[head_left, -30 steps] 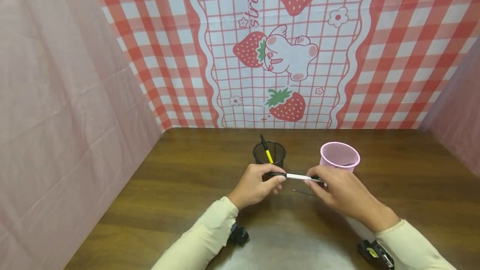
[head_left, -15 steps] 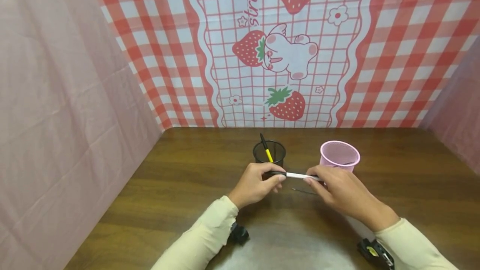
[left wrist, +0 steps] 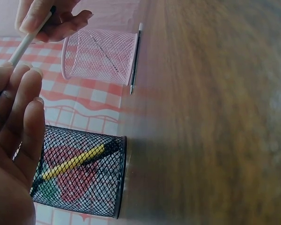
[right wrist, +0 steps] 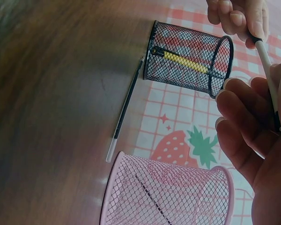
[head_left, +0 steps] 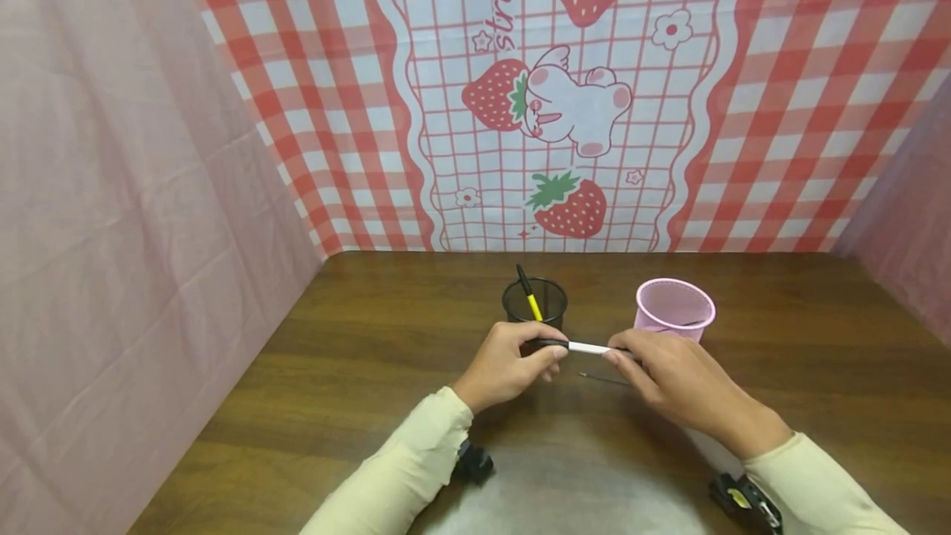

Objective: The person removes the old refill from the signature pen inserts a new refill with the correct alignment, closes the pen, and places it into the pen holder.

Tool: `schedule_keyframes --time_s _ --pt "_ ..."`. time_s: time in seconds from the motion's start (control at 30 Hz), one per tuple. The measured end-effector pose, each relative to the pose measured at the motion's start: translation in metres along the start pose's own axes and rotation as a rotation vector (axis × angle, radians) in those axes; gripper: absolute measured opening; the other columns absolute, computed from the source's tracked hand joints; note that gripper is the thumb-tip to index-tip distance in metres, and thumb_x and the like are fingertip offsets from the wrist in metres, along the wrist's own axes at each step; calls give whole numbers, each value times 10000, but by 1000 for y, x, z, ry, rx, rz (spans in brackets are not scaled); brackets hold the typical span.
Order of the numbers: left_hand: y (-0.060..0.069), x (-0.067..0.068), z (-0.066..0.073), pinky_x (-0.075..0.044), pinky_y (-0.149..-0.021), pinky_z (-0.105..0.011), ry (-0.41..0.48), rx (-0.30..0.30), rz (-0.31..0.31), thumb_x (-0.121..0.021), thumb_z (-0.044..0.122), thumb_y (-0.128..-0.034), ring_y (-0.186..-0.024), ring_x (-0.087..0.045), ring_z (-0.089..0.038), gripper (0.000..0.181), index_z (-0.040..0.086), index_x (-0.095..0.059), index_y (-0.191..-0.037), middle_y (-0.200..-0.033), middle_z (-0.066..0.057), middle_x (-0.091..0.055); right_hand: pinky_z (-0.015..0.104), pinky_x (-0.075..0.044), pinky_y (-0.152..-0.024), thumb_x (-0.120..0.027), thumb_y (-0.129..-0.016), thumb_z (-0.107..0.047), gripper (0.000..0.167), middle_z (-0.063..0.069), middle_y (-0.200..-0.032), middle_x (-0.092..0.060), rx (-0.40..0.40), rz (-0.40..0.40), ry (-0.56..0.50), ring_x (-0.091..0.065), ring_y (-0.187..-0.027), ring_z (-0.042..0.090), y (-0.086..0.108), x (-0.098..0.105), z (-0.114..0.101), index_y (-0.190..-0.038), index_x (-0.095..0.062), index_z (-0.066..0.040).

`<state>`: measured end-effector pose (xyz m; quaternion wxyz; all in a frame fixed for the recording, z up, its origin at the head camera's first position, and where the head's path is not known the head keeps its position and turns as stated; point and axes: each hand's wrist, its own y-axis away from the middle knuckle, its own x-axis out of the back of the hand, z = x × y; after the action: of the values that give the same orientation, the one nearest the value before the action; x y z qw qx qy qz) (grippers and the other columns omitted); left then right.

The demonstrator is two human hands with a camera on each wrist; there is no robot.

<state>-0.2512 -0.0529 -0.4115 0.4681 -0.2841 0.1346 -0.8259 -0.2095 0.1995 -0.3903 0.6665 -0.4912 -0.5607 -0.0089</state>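
Observation:
Level above the table, a white pen with black ends (head_left: pixel 589 348) spans both hands. My left hand (head_left: pixel 508 366) pinches its black left end between thumb and fingers. My right hand (head_left: pixel 679 378) grips the other end, partly hiding it. Below the pen, a thin pen refill with dark ink (right wrist: pixel 126 105) lies on the table, between the two mesh cups. Behind my left hand stands a black mesh cup (left wrist: pixel 84 199) with a yellow and black pen (head_left: pixel 532 304) leaning in it. A pink mesh cup (head_left: pixel 672 328) stands behind my right hand, with a thin dark stick (right wrist: pixel 152 199) inside.
The brown wooden table (head_left: pixel 357 337) ends at a red checked cloth (head_left: pixel 334 106) with strawberry prints. Pale pink cloth (head_left: pixel 134 188) hangs along the left side, and more on the right. Both wrists carry small black devices (head_left: pixel 473 465) under the sleeves.
Both hands and the pen keep nearly the same place. Slightly less of the pen's black right end shows beside my right fingers than a second ago.

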Motion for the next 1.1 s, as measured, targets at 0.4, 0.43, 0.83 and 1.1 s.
schedule_keyframes --time_s 0.4,0.43,0.83,1.1 --pt "1 1 31 -592 -581 -316 -10 19 4 -675 -49 -926 -609 -671 -230 99 -71 -706 -1017 -729 -155 -682 249 -455 -570 -694 -914 -87 97 -201 -762 -518 34 15 -12 -480 -673 -25 0 -1 1 -926 -650 -172" --pt "2 2 33 -590 -581 -305 -10 23 5 -677 -47 -925 -607 -669 -207 98 -68 -707 -1016 -727 -150 -682 251 -455 -568 -692 -915 -84 95 -200 -759 -516 33 14 -14 -478 -671 -24 0 -2 1 -923 -652 -169" --pt "1 3 35 -585 -578 -288 -20 1 -5 -679 -38 -927 -601 -662 -171 103 -75 -706 -1020 -731 -172 -685 234 -445 -572 -682 -918 -86 100 -210 -757 -516 47 37 -14 -474 -671 -31 -1 -1 2 -917 -669 -185" --pt "2 2 37 -577 -586 -268 -24 -20 -17 -680 -34 -928 -608 -667 -192 103 -79 -703 -1018 -729 -160 -684 181 -413 -554 -772 -855 -138 171 -201 -798 -558 46 66 -49 -482 -647 -26 -1 1 -1 -973 -658 -186"
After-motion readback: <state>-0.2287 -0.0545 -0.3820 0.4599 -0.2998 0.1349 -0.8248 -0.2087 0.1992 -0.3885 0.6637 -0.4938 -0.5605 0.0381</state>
